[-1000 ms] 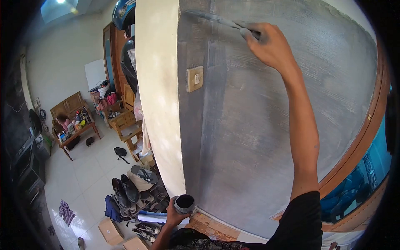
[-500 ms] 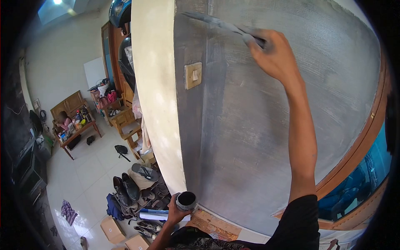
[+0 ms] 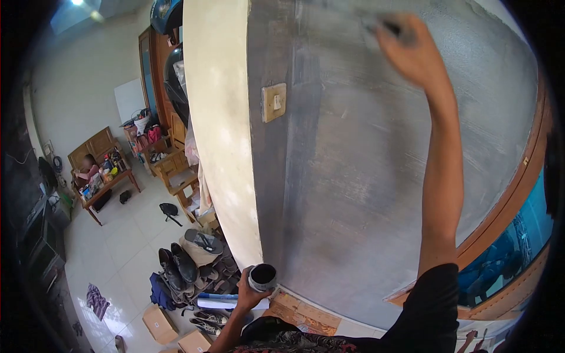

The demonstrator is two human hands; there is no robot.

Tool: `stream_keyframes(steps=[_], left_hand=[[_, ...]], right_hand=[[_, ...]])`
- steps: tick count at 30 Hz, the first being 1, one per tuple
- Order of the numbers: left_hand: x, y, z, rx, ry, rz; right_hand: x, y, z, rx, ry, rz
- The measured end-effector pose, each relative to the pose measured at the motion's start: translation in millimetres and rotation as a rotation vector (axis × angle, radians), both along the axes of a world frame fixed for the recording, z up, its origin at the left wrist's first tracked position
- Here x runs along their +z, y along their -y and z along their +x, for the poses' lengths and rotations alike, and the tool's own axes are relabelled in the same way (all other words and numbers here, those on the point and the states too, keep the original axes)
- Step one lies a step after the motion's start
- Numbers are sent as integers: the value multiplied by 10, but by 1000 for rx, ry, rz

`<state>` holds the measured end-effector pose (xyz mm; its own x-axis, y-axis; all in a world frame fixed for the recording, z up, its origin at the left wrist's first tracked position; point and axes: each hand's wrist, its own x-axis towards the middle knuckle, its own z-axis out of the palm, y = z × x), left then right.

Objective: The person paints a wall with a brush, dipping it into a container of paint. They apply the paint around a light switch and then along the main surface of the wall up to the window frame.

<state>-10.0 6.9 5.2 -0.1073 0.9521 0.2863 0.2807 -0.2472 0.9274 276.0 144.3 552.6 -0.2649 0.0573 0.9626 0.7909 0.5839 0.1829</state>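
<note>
My right hand (image 3: pixel 406 44) is raised high in front of the grey wall (image 3: pixel 365 176), its fingers closed round the handle of a brush (image 3: pixel 344 8) that is smeared by motion and reaches toward the top edge. Low in the view, my left hand (image 3: pixel 249 293) grips a small cup (image 3: pixel 262 277) with a dark inside, held upright near the foot of the wall. A light switch (image 3: pixel 274 102) sits on the grey strip beside the cream wall edge (image 3: pixel 218 117).
Shoes (image 3: pixel 179 265) and cardboard boxes (image 3: pixel 159 325) lie on the floor at lower left. Farther back a person (image 3: pixel 89 167) sits by a bench and a cluttered table (image 3: pixel 106 191). A wooden window frame (image 3: pixel 500 206) curves along the right.
My right hand has moved up and to the right with the brush, which now blurs near the top edge. My left hand and the cup have hardly moved.
</note>
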Motion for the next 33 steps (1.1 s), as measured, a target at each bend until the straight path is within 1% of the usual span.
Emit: stream_keyframes(steps=[2,4,5,6,7,9,11,12,14,15,17,19,21,22,24,25,27,28,29,30,31,32,33], left_hand=[[-14,-5,-13,50,-19,-2],[19,-34,-21,68,-6,31],[-14,-27,-42,79,3,43],[-53,-24,-63,89,12,55],[-84,-31,-77,92,19,72],[-103,-16,-111,88,1,65],[-125,-13,-122,83,-12,58],[-150,-24,-133,59,15,42],[-124,-2,-125,34,40,23],[-44,16,-111,33,11,37],[8,-7,-106,33,-16,58],[-35,-18,-102,24,5,36],[-129,-42,-102,25,10,34],[-146,-57,-107,23,12,34],[-37,-52,-84,29,-5,26],[-14,-34,-60,31,-18,15],[-102,-67,-32,14,16,1],[-112,-83,-20,-3,46,-6],[-110,-89,-13,-9,46,-10],[-66,-91,7,-2,-26,5],[-52,-90,41,5,-95,23],[-78,-111,65,-2,-89,22],[-97,-148,78,-26,-82,22]], right_hand=[[501,29,-274,88,-122,-95],[892,-379,-456,-40,-158,-32],[834,-549,-476,-39,-162,-28],[734,-740,-491,13,-85,-16],[658,-762,-545,64,-9,-2],[270,-620,-547,-6,32,-249],[-151,-501,-484,34,68,-371],[-270,-384,-435,32,68,-369],[-414,-213,-306,-128,218,-638],[-425,-237,-205,-128,217,-636],[-418,-325,27,-117,62,-331],[-76,-340,144,-57,-34,-279],[318,-407,13,-62,-35,-131],[449,-368,-121,-58,-38,-130],[623,-309,-394,-27,-130,-173],[612,-406,-414,-27,-127,-178],[479,-660,-440,25,85,-175],[341,-626,-478,19,85,-180],[117,-575,-498,-7,105,-291],[-101,-480,-509,-34,127,-403],[-286,-396,-464,-64,184,-429],[-415,-323,-401,-95,242,-453],[-472,-266,-347,-104,245,-454]])
